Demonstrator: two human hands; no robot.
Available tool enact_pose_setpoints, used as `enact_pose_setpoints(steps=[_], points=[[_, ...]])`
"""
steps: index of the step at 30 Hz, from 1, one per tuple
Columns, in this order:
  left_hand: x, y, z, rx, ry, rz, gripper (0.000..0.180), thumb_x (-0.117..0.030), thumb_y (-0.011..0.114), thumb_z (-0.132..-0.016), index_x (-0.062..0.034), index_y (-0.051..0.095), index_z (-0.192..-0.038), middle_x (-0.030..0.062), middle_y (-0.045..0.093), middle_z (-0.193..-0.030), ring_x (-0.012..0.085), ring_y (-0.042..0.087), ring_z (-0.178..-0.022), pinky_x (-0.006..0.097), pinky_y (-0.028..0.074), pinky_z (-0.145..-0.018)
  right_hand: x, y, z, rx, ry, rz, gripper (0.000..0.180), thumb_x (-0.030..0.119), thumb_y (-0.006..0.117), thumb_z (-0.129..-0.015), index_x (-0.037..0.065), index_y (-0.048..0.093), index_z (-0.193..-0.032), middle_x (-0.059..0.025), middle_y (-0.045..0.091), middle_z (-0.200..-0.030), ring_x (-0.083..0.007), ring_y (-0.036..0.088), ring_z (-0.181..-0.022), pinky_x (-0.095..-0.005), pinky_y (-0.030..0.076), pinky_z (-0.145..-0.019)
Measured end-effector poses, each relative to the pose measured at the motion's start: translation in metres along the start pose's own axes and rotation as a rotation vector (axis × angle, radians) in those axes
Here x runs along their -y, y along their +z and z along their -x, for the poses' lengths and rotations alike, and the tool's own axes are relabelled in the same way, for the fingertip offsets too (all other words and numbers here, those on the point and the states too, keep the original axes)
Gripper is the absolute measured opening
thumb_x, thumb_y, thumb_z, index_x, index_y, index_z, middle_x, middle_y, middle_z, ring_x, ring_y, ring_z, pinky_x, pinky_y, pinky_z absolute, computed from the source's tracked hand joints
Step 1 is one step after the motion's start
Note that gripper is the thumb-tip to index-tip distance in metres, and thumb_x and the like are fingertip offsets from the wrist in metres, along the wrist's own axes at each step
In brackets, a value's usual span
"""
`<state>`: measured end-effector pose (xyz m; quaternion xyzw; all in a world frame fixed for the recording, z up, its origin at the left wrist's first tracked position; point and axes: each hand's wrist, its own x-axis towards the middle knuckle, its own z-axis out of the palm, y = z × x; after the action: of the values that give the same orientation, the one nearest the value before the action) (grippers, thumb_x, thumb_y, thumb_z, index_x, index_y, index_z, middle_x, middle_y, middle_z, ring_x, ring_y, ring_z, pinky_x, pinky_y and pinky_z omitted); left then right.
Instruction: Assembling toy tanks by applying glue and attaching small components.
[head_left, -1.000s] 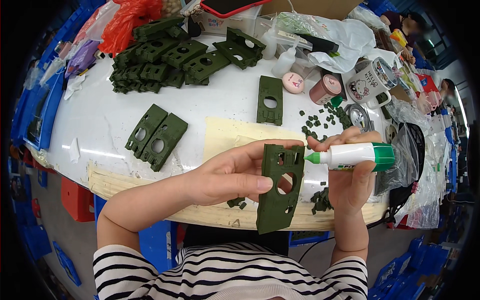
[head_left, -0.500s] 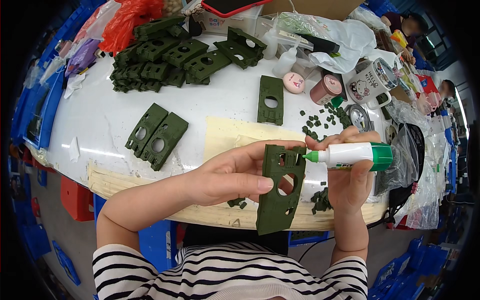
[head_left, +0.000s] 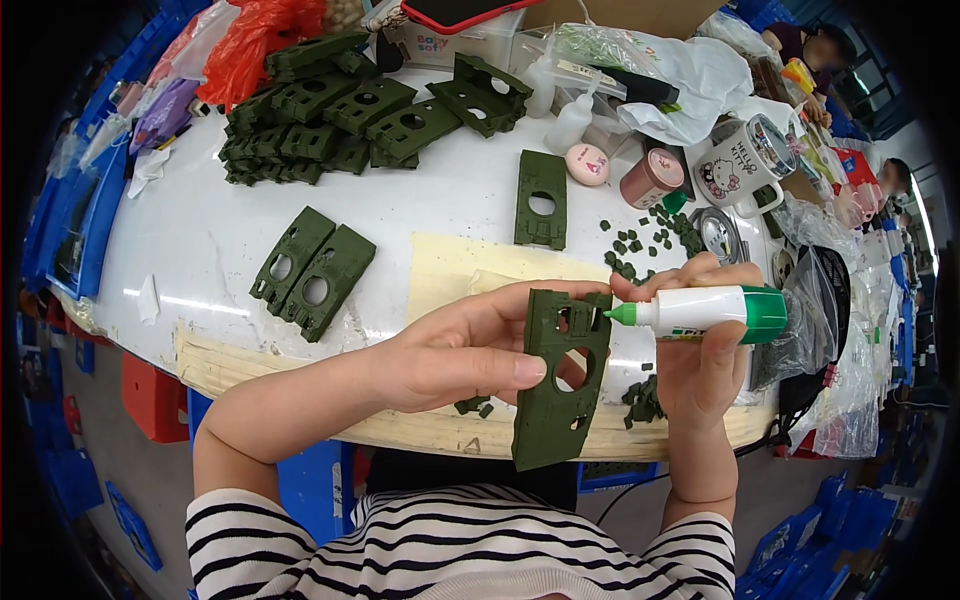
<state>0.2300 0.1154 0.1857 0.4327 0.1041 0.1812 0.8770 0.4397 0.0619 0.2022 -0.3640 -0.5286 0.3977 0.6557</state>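
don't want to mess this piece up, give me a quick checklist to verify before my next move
1. Plate held: ok, your left hand grips the long dark-green plastic plate with a round hole, thumb on its face.
2. Bottle held: ok, your right hand has the white plastic bottle with a green base sideways.
3. Tip aimed: ok, its pointed green tip faces the plate's upper right edge.
4. Tip touching the plate: cannot tell.
5. Liquid on the plate: cannot tell.
6. Small dark-green plastic pieces on the table: ok, scattered and heaped beyond your right hand.
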Motion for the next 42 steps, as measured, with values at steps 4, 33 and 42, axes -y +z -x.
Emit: enact_pose_setpoints(steps=[4,33,42], points=[[-0.0013,0.0008,0.0000,-0.001,0.004,-0.012,0.068,-0.027,0.058,-0.085,-0.0092,0.025,-0.142,0.0110,0.044,-0.124,0.0191,0.050,-0.108,0.030,0.046,-0.081,-0.0004,-0.0015,0.0000,0.005,-0.002,0.004,0.049,0.043,0.058,-0.085,0.001,0.043,-0.103,-0.0134,0.052,-0.091,-0.0223,0.060,-0.083,-0.0357,0.051,-0.079],[-0.0040,0.0028,-0.0016,0.010,0.022,0.063,0.068,-0.027,0.058,-0.084,-0.0059,0.026,-0.140,0.0115,0.040,-0.128,0.0225,0.050,-0.108,0.038,0.052,-0.083,-0.0011,0.0004,-0.0015,0.054,-0.006,-0.055,0.046,0.041,0.058,-0.086,0.001,0.042,-0.102,-0.0144,0.050,-0.088,-0.0278,0.062,-0.083,-0.0478,0.050,-0.085],[-0.0043,0.0034,-0.0017,0.001,0.018,0.066,0.068,-0.027,0.058,-0.084,-0.0067,0.026,-0.140,0.0114,0.041,-0.127,0.0222,0.051,-0.108,0.038,0.052,-0.083,-0.0005,0.0012,-0.0015,0.051,-0.002,-0.045,0.046,0.042,0.058,-0.086,0.002,0.042,-0.102,-0.0142,0.051,-0.088,-0.0273,0.063,-0.082,-0.0467,0.051,-0.084]])
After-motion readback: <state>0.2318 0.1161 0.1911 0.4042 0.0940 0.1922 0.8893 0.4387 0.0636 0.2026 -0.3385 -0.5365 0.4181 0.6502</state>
